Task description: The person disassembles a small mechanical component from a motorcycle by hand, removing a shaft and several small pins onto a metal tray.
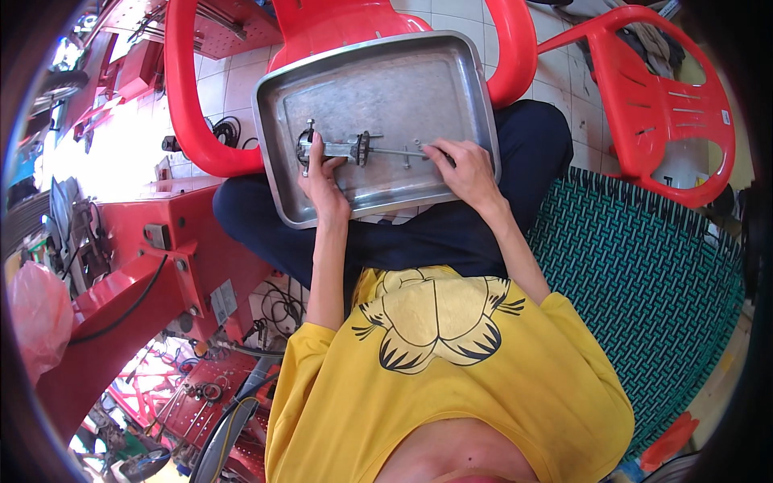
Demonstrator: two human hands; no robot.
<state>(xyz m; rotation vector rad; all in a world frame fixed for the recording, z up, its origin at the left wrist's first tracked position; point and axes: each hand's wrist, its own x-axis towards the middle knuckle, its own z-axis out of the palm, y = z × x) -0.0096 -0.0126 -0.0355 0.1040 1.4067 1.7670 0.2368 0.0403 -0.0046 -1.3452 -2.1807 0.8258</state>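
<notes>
A shallow metal tray [288, 92] rests across my lap, against the red chair in front of me. In it lies a grey metal cylindrical part [342, 150] with a flange at each end and bolts sticking out. My left hand [324, 181] is closed round this part, its thumb on top. From the right flange a thin metal rod [393, 151] runs out to the right. My right hand [469, 171] pinches the rod's outer end between thumb and fingers. Small bolts [406, 161] lie beside the rod, close to my right fingertips.
A red plastic chair [509, 48] stands ahead, and another red chair [672, 105] is at the right. Below it is a green-and-black woven seat [636, 298]. Red metal machinery [153, 241] crowds my left, with a black cable [121, 314] and a pink plastic bag [39, 318].
</notes>
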